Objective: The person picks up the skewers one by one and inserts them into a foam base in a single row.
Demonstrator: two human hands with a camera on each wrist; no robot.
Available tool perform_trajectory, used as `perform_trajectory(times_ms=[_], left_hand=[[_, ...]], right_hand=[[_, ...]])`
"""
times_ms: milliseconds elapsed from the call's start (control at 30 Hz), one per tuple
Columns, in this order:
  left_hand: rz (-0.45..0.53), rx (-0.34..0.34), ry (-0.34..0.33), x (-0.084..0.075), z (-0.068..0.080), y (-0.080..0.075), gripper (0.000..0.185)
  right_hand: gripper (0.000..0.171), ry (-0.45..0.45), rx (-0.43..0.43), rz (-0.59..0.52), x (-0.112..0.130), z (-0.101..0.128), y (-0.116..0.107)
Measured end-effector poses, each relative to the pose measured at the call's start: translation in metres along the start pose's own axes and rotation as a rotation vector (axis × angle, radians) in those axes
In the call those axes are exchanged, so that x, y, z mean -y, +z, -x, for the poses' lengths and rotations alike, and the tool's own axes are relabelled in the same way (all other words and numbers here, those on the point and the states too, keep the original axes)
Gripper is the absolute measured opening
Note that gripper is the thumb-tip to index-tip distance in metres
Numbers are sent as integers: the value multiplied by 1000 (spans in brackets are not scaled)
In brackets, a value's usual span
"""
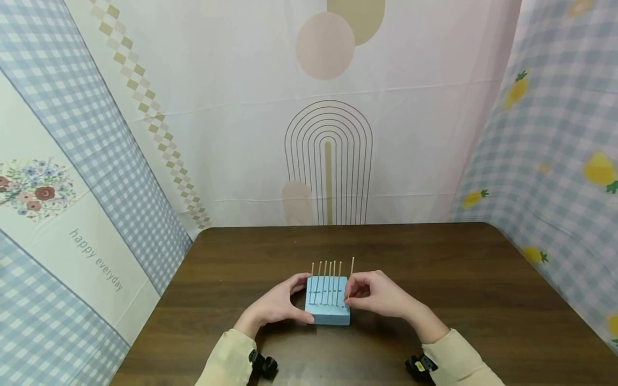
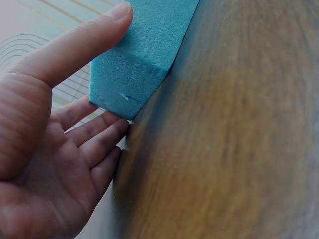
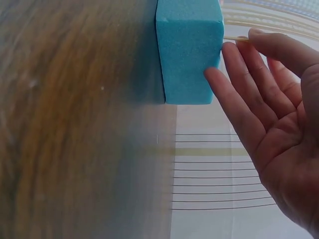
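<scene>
A light blue foam block (image 1: pixel 333 320) lies on the table, with a row of several thin wooden sticks (image 1: pixel 313 271) standing upright in its top. My left hand (image 1: pixel 275 306) holds the block from the left, thumb at the near corner and fingers around the far side. In the left wrist view the thumb presses on one face of the block (image 2: pixel 144 50). At the block's right end, my right hand (image 1: pixel 382 295) pinches another wooden stick (image 1: pixel 352 265) near its lower part. The right wrist view has that stick (image 3: pixel 234 38) meeting the block's top, with one finger touching the block.
The brown wooden table (image 1: pixel 241 252) reaches back to a white patterned cloth (image 1: pixel 232 134). Checked cloths hang at the left (image 1: pixel 106 123) and right (image 1: pixel 545 145). Small black cameras (image 1: pixel 264 366) are strapped to both wrists.
</scene>
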State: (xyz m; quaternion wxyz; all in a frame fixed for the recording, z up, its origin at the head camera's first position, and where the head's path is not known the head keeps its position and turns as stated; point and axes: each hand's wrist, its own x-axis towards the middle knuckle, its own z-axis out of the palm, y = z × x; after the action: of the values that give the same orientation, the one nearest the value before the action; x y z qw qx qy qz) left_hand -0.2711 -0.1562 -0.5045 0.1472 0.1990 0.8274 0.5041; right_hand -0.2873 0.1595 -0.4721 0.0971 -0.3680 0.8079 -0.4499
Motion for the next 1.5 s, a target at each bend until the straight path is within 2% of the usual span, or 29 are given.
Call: perform_trajectory(times_ms=[333,733,1200,1367,1500], left_hand=[[-1,0,4,-2,1,-1,104],[-2,2,0,-1,2,0,104],[-5,5,-2,-1,4,-2,105],[-4,8,-7,1,4,0,105],[4,20,-10,5,6,3,108]], right_hand=[[16,-19,-13,55,5,1,3],[18,37,-7,95,7,1,5],[20,41,-12,126,8,-2,8],[19,29,10,98,5,1,8],[24,36,40,22,3,6,6]])
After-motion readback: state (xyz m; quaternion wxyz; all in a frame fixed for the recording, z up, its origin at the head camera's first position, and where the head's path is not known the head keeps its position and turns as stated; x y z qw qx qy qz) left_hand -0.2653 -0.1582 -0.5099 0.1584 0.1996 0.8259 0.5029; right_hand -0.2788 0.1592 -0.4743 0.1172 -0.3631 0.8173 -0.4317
